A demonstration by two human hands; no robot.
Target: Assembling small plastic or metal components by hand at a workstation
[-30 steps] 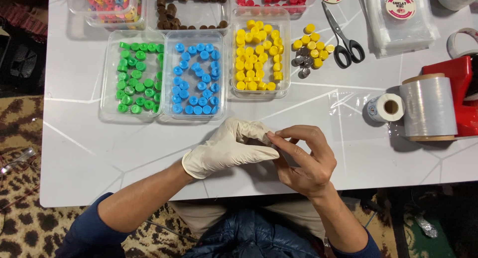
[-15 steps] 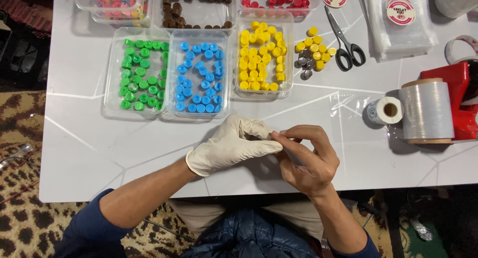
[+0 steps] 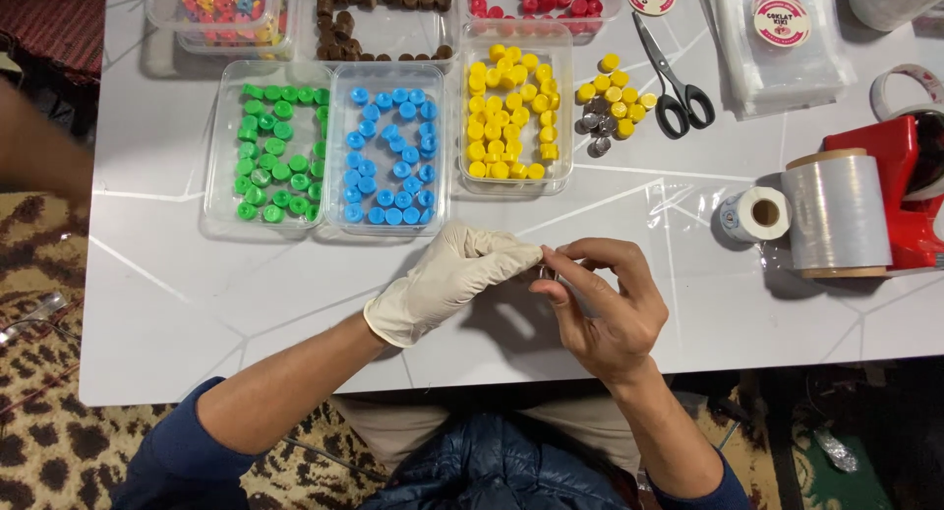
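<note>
My left hand (image 3: 447,279) wears a white glove and meets my bare right hand (image 3: 600,308) above the white table (image 3: 197,303). Both pinch a small silvery piece (image 3: 544,270) between their fingertips; its shape is too small to tell. Just beyond the hands stand clear trays of green candies (image 3: 273,154), blue candies (image 3: 388,154) and yellow candies (image 3: 511,112). A loose heap of yellow and silvery pieces (image 3: 610,102) lies right of the yellow tray.
Black scissors (image 3: 669,77) and a stack of clear bags (image 3: 777,38) lie at the back right. A small tape roll (image 3: 752,215), a film roll (image 3: 836,215) and a red dispenser (image 3: 900,176) stand at right. More candy trays (image 3: 383,13) line the far edge.
Both hands stay together at the same spot, with only slight finger movement on the small piece. The view has shifted a little.
</note>
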